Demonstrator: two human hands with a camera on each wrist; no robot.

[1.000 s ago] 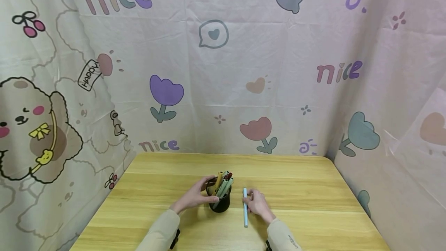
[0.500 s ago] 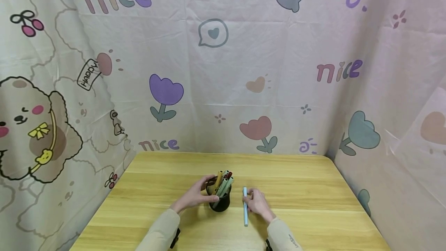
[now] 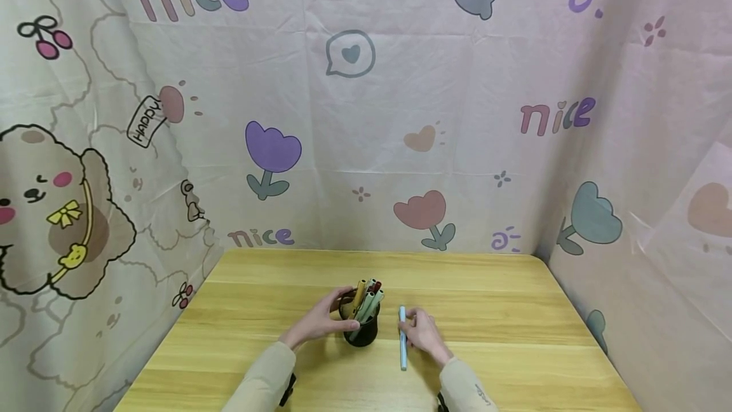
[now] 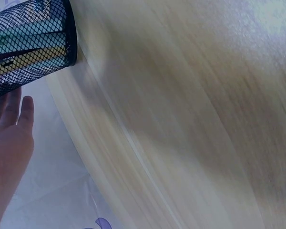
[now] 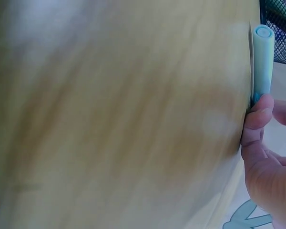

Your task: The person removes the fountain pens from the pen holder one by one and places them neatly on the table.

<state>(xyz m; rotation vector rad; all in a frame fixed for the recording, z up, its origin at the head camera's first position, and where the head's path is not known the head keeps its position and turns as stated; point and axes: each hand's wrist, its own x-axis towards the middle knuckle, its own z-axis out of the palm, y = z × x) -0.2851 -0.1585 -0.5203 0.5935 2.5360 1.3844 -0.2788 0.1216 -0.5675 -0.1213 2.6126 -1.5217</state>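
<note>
A black mesh pen holder (image 3: 363,337) stands upright on the wooden table, filled with several pens (image 3: 368,305) in yellow, pale green and dark red. My left hand (image 3: 318,325) grips it from the left, thumb across the near side and fingers behind the far rim. In the left wrist view the mesh holder (image 4: 31,45) shows side-on, fingertips of the hand (image 4: 10,143) against it. To the right, a light blue marker (image 3: 403,351) lies lengthwise on the table. My right hand (image 3: 422,330) pinches it between thumb and fingers; the right wrist view shows the marker's (image 5: 263,62) round end.
The wooden table (image 3: 486,297) reaches back to a patterned cloth curtain (image 3: 366,113) that hangs behind it and along both sides. The pen holder stands a short way left of the marker. Beige sleeves cover both forearms.
</note>
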